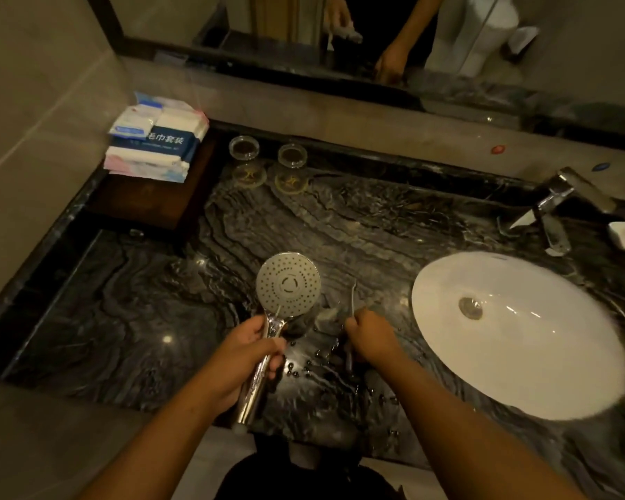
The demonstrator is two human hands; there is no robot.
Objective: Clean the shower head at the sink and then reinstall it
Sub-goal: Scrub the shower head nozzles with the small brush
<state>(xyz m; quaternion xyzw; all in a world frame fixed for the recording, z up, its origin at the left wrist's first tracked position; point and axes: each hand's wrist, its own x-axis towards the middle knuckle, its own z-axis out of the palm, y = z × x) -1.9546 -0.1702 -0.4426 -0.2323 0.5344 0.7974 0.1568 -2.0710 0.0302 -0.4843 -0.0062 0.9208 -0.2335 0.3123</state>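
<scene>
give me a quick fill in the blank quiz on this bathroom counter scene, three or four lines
1. The left hand grips the shower head by its ____.
2. The shower head's nozzle face points ____.
3. The white sink lies to the ____ of both hands.
4. The right hand holds a thin ____ tool.

Missing words: handle; up; right; metal

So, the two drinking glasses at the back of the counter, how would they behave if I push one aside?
The glasses look clear and thin, so probably fragile. Each stands upright on a round coaster, so it may drag the coaster or tip off its edge. The marble counter looks polished and shows droplets, so sliding could be quick.
</scene>
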